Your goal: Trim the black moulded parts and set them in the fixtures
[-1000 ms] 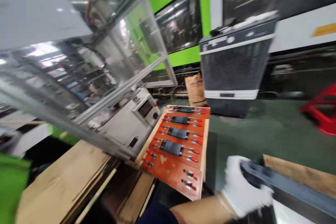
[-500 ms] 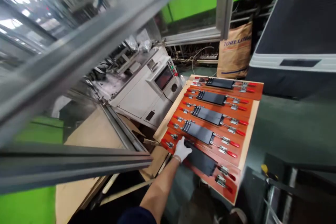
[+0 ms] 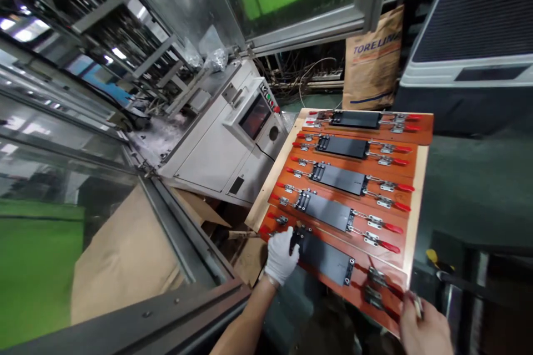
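An orange fixture board on a pale wooden panel bears several dark rectangular plates in rows, with red-handled toggle clamps at both ends. My left hand, in a white glove, is at the left end of the nearest plate, its fingers curled at the plate's edge; what they grip, if anything, is hidden. Bare, my right hand is at the board's lower right corner, fingers closed near the red handles of the nearest clamps. A small pale item shows at its fingers, too unclear to name.
To the left stands a white machine cabinet with a screen and buttons. A metal door frame crosses the lower left. Behind the board are a brown paper bag and a large grey unit.
My right hand has come into view at the lower right. My left hand remains at the nearest plate's left end. The view has shifted, and the metal frame no longer crosses the upper left.
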Demonstrator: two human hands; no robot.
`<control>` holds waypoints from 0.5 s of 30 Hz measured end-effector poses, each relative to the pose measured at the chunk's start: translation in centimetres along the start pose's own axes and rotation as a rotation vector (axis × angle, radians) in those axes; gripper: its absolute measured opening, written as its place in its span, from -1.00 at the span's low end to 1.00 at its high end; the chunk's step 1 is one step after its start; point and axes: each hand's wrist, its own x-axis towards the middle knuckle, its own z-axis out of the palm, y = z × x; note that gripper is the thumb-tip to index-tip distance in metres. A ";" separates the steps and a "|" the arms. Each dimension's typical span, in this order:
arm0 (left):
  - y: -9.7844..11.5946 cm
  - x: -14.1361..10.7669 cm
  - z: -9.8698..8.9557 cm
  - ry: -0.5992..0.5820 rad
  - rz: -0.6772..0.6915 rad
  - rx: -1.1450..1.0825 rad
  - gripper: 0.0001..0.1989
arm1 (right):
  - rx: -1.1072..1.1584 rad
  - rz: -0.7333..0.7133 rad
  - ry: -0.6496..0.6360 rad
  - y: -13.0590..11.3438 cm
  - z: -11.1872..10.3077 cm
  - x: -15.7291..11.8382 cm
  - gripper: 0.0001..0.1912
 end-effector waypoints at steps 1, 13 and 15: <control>-0.7 1.3 -0.7 0.046 -0.002 0.010 -0.48 | -0.015 0.015 -0.006 -0.6 0.7 0.5 -0.49; -6.4 11.4 2.4 0.026 -0.267 0.150 -0.57 | -0.098 0.124 -0.073 4.4 5.3 5.0 -0.67; -6.2 11.2 2.5 0.039 -0.311 0.138 -0.53 | -0.070 0.069 -0.035 4.8 5.7 5.2 -0.70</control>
